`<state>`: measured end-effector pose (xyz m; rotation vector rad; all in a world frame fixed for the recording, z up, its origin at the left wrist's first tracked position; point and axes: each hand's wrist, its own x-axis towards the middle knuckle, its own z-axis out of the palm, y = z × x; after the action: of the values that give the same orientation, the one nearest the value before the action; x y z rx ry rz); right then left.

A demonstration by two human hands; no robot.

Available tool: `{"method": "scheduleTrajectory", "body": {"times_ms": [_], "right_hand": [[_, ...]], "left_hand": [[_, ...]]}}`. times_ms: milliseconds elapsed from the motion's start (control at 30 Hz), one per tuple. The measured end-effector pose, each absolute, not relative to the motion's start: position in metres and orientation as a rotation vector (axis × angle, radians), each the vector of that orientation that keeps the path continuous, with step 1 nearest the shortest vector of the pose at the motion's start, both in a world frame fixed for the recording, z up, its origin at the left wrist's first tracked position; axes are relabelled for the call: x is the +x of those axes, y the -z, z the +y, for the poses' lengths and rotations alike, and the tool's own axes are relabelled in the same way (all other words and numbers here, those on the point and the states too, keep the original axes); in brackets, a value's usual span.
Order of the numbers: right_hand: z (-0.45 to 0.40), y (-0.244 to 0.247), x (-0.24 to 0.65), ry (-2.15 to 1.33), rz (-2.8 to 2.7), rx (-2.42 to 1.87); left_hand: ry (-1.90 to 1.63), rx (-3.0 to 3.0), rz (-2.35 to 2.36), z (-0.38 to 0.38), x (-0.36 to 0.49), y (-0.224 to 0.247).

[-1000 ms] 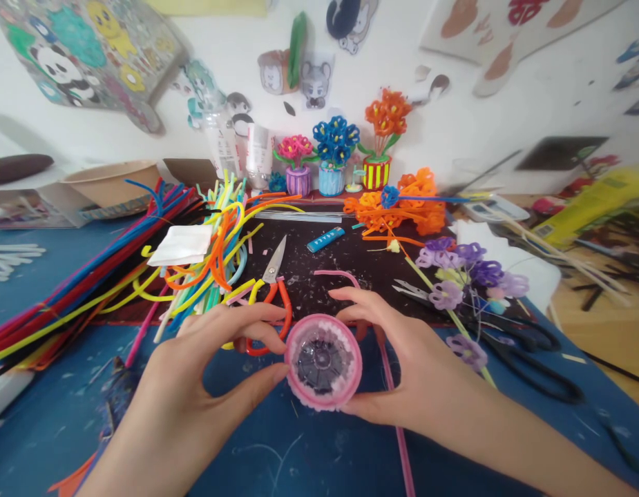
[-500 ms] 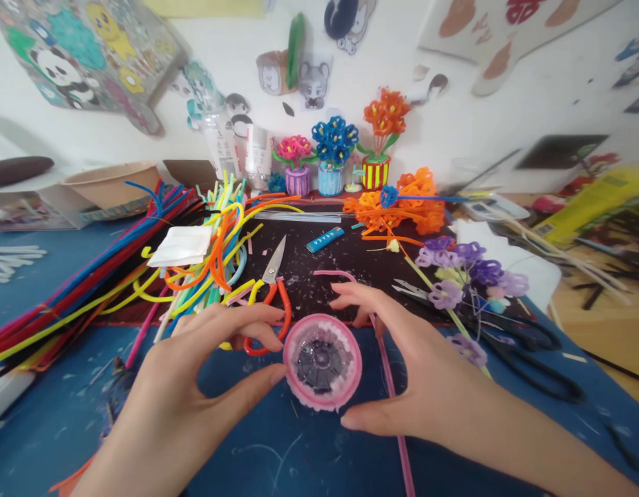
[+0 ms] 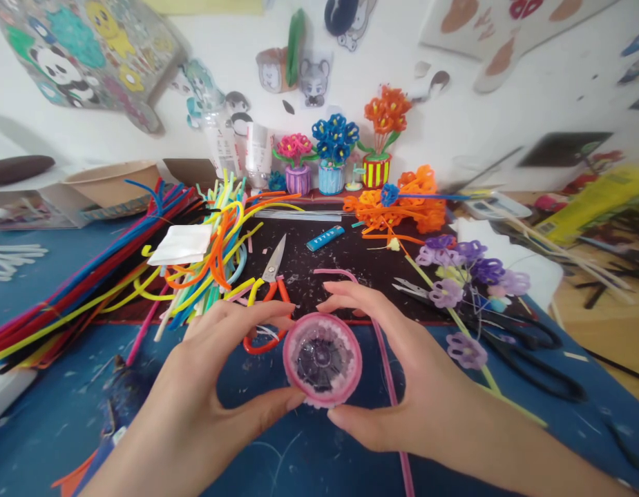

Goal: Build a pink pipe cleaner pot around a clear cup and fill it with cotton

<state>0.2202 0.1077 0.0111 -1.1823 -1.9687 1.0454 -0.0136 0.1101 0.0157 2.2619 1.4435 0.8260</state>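
A small round cup [image 3: 322, 357] with a pink pipe-cleaner rim and a clear plastic bottom stands mouth up on the blue mat. My left hand [image 3: 220, 373] curves round its left side, the thumb at the lower left rim and the fingertips at the upper left. On the other side my right hand [image 3: 396, 366] closes in, thumb at the lower edge and fingers at the top. A pink pipe cleaner [image 3: 386, 366] runs behind the right hand and out below it. Orange-handled scissors [image 3: 272, 266] lie just beyond the left fingers.
Pipe-cleaner bundles [image 3: 96, 269] spread across the left. A blue lighter [image 3: 325, 238] lies ahead. Purple flowers [image 3: 467, 351] and black-handled scissors [image 3: 541, 373] are at the right. Orange flowers [image 3: 417, 207] and potted pipe-cleaner flowers [image 3: 331, 176] stand at the back.
Both hands have moved inward and closed round the pink-rimmed cup. The thumbs have come nearer together at its lower edge. The cup has hardly shifted.
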Motion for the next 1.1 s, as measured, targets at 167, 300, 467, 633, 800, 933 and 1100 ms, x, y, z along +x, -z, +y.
{"method": "scheduleTrajectory", "body": {"times_ms": [167, 300, 467, 633, 800, 933, 1100], "right_hand": [[0.111, -0.01, 0.218, -1.0, -1.951, -1.149], [0.112, -0.01, 0.217, -1.003, -1.932, -1.141], [0.111, -0.011, 0.216, -1.005, -1.923, -1.123], [0.11, -0.008, 0.217, -1.015, -1.933, -1.119], [0.112, -0.003, 0.218, -0.938, -1.939, -1.106], [0.111, -0.01, 0.217, -0.946, -1.964, -1.155], [0.11, -0.011, 0.219, -0.912, -2.01, -1.17]], "left_hand": [[-0.816, 2.273, 1.47, 0.109, -0.01, -0.015], [-0.822, 2.28, 1.469, 0.108, -0.009, -0.016], [-0.824, 2.302, 1.46, 0.107, -0.006, -0.016], [-0.804, 2.293, 1.463, 0.107, -0.004, -0.017], [-0.798, 2.282, 1.453, 0.105, -0.002, -0.018], [-0.811, 2.268, 1.451, 0.104, 0.001, -0.019], [-0.825, 2.273, 1.425, 0.104, 0.005, -0.019]]}}
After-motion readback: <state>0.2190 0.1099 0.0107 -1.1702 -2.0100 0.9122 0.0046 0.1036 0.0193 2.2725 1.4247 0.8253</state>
